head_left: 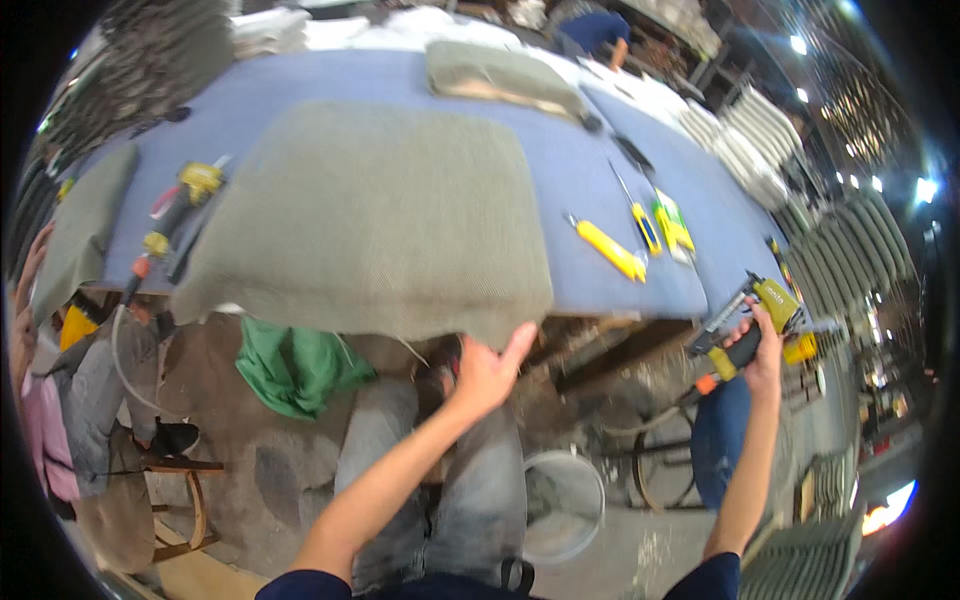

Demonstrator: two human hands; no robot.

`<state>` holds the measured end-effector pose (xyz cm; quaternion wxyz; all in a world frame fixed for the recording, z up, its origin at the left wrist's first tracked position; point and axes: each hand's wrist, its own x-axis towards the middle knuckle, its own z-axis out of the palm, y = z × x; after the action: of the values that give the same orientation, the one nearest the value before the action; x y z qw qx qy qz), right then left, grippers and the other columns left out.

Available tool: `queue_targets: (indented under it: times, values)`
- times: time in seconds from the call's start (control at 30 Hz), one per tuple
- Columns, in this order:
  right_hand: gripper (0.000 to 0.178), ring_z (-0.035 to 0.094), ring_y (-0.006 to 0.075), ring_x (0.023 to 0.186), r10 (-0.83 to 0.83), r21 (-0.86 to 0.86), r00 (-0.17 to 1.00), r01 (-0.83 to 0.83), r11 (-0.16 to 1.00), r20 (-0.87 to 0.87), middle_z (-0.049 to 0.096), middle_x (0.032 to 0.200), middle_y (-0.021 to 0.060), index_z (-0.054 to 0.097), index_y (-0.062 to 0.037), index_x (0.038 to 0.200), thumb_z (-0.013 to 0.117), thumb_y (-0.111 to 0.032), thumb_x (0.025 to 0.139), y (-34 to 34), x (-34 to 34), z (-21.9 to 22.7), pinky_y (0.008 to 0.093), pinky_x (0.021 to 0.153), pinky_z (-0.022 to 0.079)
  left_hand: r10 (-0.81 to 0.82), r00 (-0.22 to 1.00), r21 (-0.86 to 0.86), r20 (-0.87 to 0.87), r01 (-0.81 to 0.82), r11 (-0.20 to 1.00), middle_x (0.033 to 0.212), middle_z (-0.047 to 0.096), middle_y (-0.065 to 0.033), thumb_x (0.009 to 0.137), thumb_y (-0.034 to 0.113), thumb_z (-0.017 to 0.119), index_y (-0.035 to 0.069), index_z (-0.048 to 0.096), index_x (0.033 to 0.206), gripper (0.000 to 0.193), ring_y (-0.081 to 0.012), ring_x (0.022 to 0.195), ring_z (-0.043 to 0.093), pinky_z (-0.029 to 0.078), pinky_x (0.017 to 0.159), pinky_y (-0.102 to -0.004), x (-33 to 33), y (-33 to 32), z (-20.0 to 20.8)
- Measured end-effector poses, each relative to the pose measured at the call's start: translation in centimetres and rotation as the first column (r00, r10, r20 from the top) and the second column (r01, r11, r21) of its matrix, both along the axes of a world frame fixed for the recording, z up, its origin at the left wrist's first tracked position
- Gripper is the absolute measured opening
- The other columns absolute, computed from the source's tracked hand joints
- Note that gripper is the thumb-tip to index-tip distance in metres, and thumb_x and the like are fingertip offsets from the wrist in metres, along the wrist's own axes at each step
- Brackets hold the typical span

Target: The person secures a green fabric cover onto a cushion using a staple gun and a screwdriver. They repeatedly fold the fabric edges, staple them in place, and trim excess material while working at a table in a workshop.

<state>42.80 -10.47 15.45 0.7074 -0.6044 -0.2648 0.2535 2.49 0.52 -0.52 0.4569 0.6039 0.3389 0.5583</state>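
Seat panel, grey-green fabric, 1 piece: flat on the blue-topped desk, front edge overhanging the near side.

Left hand: at the panel's front edge, near its right corner, thumb extended; fingers partly hidden, so whether the grip is pinched or loose cannot be told.

Right hand: grip closed around the handle of a staple gun, yellow-green and black, orange coupling below; held off the desk's right front corner.

Containers: 1 round whitish bin, on the floor right of the wearer's legs, holding greyish scraps, kind unclear. 1 green bag or cloth, crumpled, below the desk front; contents, if any, hidden.

On desk, right: 1 yellow-handled tool; 1 screwdriver, yellow and dark; 1 green-and-yellow packet, contents not visible. Left: another staple gun, with hose. Far side: 1 smaller cushion, grey-green, beige along its near edge.
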Motion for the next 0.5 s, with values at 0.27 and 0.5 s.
queue_targets:
  times: [0.27,0.5]
  values:
    - [0.046,0.047,0.0115,0.055,0.228,0.010,0.964,-0.229,0.973,-0.134,0.048,0.067,-0.0009,0.054,0.0026,0.136,0.063,-0.012,0.093,-6.8,-25.9,-8.6,0.0290,0.056,0.044,-0.105,0.981,-0.036,0.162,0.112,0.993,0.116,0.069,-0.0114,0.096,0.018,0.074,-0.003,0.064,0.121,0.034,-0.0209,0.105,0.064,0.049,0.095,-0.0353,-0.8,0.6,0.7]
    - [0.011,0.058,0.0109,0.062,0.109,-0.019,0.993,-0.108,0.994,0.047,0.063,0.076,0.0003,0.068,-0.0018,0.098,0.075,-0.010,0.094,-2.1,-33.2,-11.9,0.0282,0.059,0.048,-0.106,0.975,-0.054,0.195,0.119,0.991,0.112,0.071,-0.0115,0.097,0.013,0.073,-0.004,0.067,0.116,0.026,-0.0197,0.103,0.066,0.050,0.094,-0.0342,-0.6,0.3,0.9]
